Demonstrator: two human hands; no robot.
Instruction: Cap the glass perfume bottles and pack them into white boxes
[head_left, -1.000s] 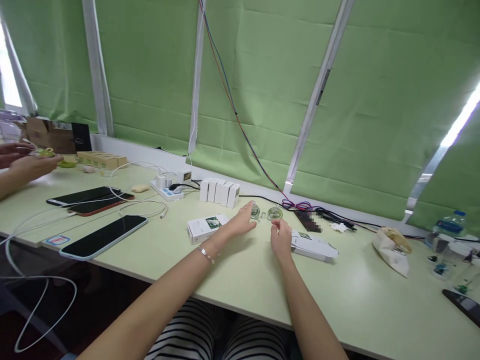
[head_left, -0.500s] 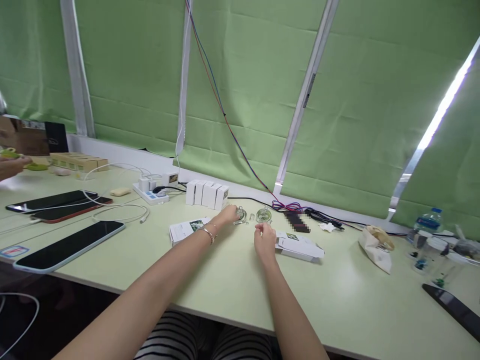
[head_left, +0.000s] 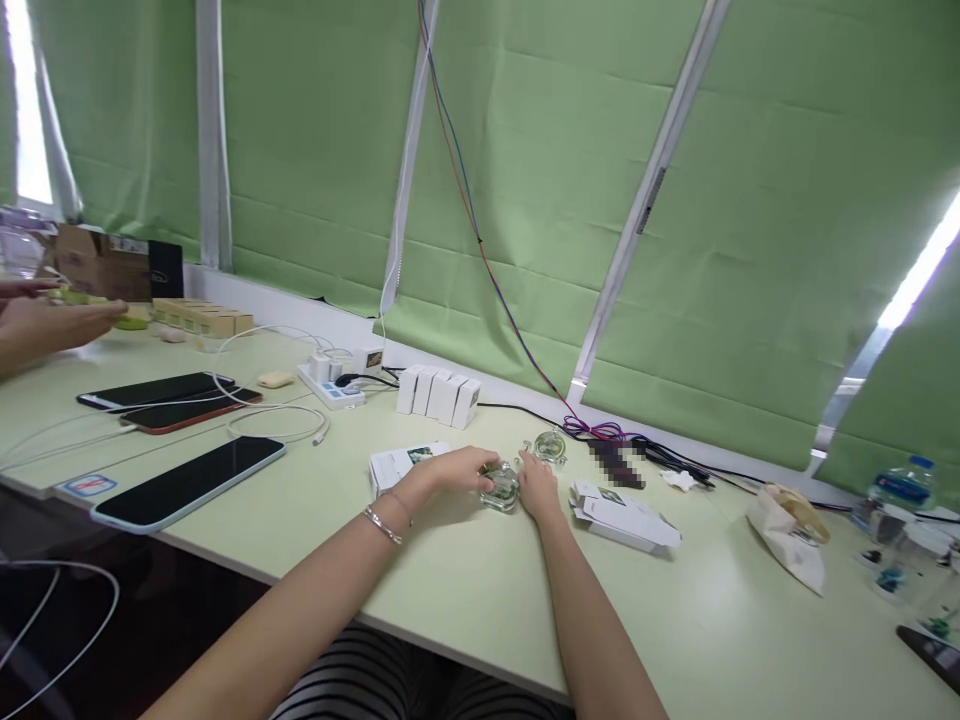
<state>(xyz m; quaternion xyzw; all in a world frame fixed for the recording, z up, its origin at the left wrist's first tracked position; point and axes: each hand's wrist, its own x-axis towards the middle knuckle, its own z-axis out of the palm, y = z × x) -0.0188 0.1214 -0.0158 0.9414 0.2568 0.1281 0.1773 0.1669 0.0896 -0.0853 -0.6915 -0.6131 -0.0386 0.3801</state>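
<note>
My left hand (head_left: 466, 468) grips the left edge of a small round clear ornament (head_left: 501, 490) with green inside, low over or on the table. My right hand (head_left: 538, 484) is just right of it, fingers bent together near a small clear piece (head_left: 526, 447); whatever they pinch is hidden. A second round clear ornament (head_left: 550, 447) with green inside rests behind my right hand. Beside my left wrist lies a white printed box (head_left: 390, 466). An opened white box (head_left: 624, 518) lies right of my right hand.
Several small white boxes (head_left: 438, 396) stand behind my left hand. Phones (head_left: 191, 482) and white cables lie left, beside a power strip (head_left: 334, 390). Another person's hands (head_left: 56, 322) hold something green at far left. Dark cables (head_left: 667, 458), a cloth pouch (head_left: 787, 530) and a bottle (head_left: 904, 488) are right.
My left hand has brought the left ornament nearer to me and slightly right. My right hand has moved toward the small clear pieces. The camera view has shifted left.
</note>
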